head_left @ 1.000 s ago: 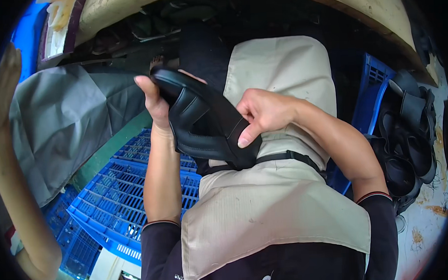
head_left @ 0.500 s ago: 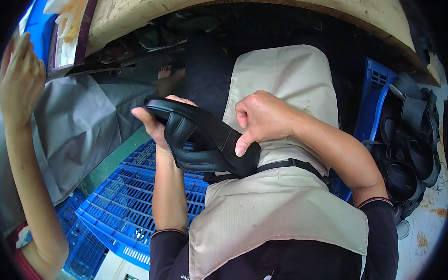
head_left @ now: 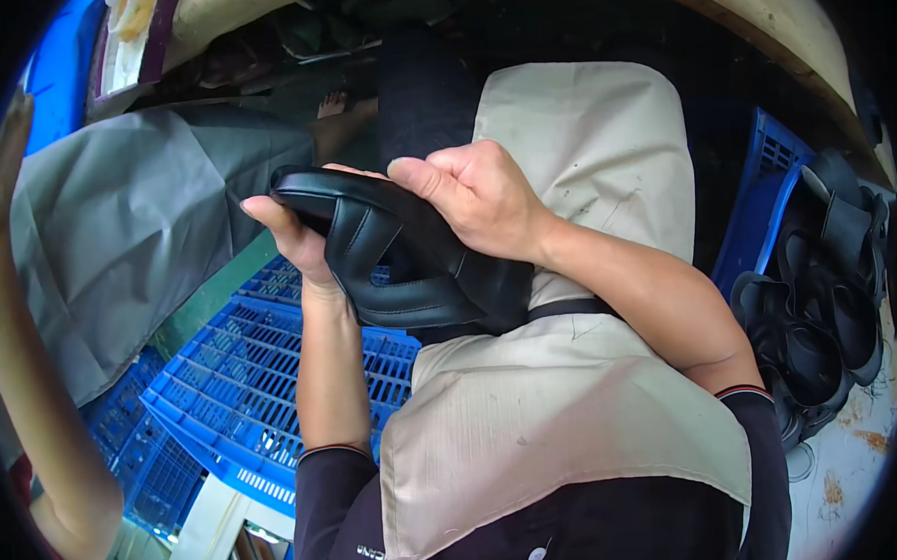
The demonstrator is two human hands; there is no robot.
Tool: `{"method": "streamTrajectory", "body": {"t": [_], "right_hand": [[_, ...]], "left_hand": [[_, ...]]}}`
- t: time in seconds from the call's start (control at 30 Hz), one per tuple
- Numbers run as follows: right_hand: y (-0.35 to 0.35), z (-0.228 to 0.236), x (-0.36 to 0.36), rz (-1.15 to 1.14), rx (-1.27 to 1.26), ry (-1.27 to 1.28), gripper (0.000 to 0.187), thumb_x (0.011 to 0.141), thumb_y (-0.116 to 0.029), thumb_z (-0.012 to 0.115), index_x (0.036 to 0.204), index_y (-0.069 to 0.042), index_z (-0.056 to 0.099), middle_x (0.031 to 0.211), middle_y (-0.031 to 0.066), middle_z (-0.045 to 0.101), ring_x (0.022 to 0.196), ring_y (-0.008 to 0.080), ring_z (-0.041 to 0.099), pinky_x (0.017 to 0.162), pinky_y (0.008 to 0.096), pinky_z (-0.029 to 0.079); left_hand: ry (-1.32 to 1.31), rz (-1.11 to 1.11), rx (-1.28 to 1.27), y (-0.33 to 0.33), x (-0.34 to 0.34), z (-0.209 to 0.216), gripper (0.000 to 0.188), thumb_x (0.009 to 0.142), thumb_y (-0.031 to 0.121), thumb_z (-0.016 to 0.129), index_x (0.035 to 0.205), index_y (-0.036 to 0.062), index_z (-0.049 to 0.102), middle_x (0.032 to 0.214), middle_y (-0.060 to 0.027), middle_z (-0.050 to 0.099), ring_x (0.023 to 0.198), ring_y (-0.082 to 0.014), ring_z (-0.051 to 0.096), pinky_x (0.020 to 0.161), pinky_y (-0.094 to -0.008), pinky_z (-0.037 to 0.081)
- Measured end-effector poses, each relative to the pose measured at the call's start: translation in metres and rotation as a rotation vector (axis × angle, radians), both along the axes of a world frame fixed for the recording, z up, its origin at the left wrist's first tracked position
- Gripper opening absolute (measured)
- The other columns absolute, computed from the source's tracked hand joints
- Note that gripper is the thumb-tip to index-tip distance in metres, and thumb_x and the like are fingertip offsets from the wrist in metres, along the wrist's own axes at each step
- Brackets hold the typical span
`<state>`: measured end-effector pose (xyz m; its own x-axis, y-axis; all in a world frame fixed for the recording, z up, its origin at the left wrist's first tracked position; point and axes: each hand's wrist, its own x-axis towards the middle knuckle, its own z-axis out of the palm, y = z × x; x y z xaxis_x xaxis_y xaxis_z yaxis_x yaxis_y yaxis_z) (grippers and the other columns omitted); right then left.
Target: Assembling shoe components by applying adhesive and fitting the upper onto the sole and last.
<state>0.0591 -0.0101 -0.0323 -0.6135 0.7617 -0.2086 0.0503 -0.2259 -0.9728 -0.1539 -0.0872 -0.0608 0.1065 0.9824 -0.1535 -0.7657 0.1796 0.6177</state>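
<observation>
A black sandal (head_left: pixel 397 252) with wide stitched straps is held tilted above my lap, its sole edge turned up and away from me. My left hand (head_left: pixel 301 236) grips its left end, with the thumb sticking out on the left and the other fingers hidden behind the sole. My right hand (head_left: pixel 475 194) is closed on the sole's far edge, thumb laid along it; its other fingers are curled and partly hidden. A beige apron (head_left: pixel 564 405) covers my front and lap beneath the sandal.
Blue plastic crates (head_left: pixel 238 379) stand at my left. A pile of black sandals (head_left: pixel 819 294) lies at the right beside a blue crate (head_left: pixel 755 202). At the far left are a co-worker's arm (head_left: pixel 43 398) and grey apron (head_left: pixel 156 233). A worn tabletop edge (head_left: pixel 757 16) curves across the far side.
My right hand has moved left and away from me, from near the sandal's right end onto the sole edge. The sandal stays in my left hand. The co-worker's arm has shifted left.
</observation>
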Motion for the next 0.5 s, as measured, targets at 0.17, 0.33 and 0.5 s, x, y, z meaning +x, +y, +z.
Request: {"method": "streamTrajectory", "body": {"t": [0.17,0.33,0.5], "right_hand": [[-0.012,-0.005,-0.026,-0.073,0.073,0.026,0.057,0.106,-0.031,0.057,0.057,-0.002,0.051,0.055,-0.0029,0.043,0.053,0.0107,0.036,0.05,0.0286,0.034],[0.003,0.032,-0.019,-0.01,0.123,-0.158,0.057,0.106,-0.035,0.054,0.06,-0.001,0.055,0.057,-0.0013,0.046,0.055,0.0129,0.037,0.053,0.0303,0.036],[0.025,0.047,0.055,0.243,-0.267,-0.22,0.035,0.101,-0.028,0.064,0.082,0.001,0.072,0.069,0.0014,0.062,0.062,0.0114,0.05,0.062,0.024,0.044]], "left_hand": [[-0.016,-0.01,0.085,-0.003,-0.002,0.001,0.106,0.076,0.097,0.046,0.105,-0.0022,0.071,0.098,-0.0181,0.075,0.074,-0.0214,0.064,0.073,-0.0328,0.054],[-0.029,0.093,0.125,0.01,0.005,0.009,0.104,0.076,0.097,0.047,0.102,-0.0011,0.071,0.095,-0.0195,0.075,0.074,-0.0219,0.066,0.07,-0.0323,0.055],[0.055,0.013,0.119,0.021,0.005,0.014,0.102,0.076,0.096,0.046,0.102,0.0002,0.071,0.094,-0.0216,0.074,0.074,-0.0237,0.067,0.067,-0.0344,0.055]]}}
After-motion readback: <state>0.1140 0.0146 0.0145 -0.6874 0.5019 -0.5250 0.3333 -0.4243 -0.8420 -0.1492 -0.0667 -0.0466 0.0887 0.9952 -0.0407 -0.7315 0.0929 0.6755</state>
